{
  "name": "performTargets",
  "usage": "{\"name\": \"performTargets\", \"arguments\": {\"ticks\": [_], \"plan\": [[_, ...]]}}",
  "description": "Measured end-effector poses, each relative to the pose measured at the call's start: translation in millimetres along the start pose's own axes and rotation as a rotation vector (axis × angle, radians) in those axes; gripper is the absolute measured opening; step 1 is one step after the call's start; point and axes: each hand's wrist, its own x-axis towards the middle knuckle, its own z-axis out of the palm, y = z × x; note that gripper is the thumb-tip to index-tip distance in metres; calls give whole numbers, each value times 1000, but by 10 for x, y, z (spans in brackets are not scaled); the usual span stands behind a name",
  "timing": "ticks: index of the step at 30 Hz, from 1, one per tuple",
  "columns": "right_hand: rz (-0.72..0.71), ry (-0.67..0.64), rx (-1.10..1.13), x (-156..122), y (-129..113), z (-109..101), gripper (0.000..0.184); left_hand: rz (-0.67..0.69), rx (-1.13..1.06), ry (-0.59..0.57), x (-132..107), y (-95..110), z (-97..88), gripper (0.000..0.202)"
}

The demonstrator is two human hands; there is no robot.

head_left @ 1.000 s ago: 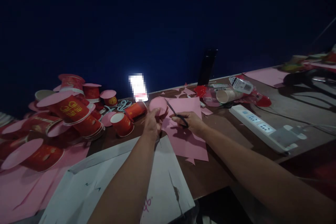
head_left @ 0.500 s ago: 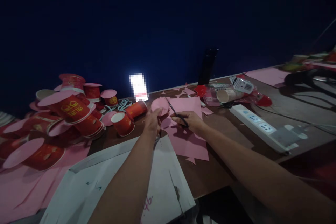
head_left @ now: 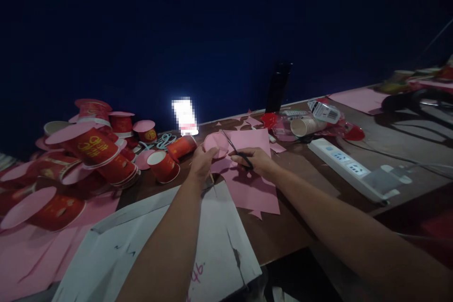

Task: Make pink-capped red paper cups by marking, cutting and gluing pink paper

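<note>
Cutting station seen from the head camera. The left hand (head_left: pixel 202 163) pinches a pink disc (head_left: pixel 215 144) by its near edge, fingers closed on it, so that the disc stands just beyond the knuckles, tilted up off the table (head_left: pixel 304 184). The right hand (head_left: pixel 256 160) is closed around the handles of the scissors (head_left: pixel 236 149); the blades run up and to the left from that hand, their long axis pointing at the right rim of the disc, the tips touching or just beside it. How far the blades are parted cannot be told. Both hands lie close on either side of the disc: the left bears it, the right meets it only through the blades.

Beneath both hands lies a pink sheet (head_left: pixel 253 188), thin matt paper with jagged, notched edges; small pink offcuts (head_left: pixel 253 121) are scattered behind it. To the left, a heap of red cups (head_left: pixel 95 151), printed paper, several capped by pink discs, some tipped on their sides. Near the viewer, a creased white sheet (head_left: pixel 159 240) with pen marks. To the right, a white power strip (head_left: pixel 348 167), smooth plastic, lies well apart from the hands; behind it a stack of plain cups (head_left: pixel 306 126) in clear wrap.
</note>
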Motion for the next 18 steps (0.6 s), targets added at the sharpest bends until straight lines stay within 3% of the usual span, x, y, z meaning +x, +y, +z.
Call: {"name": "performTargets", "arguments": {"ticks": [11,18], "plan": [[23,22,-7,-5,-10,-6,51,77,217,-74,58,-16,-71,49],[1,28,-14,8,3,-10,49,83,238,-87,75,-34,-90,52]]}}
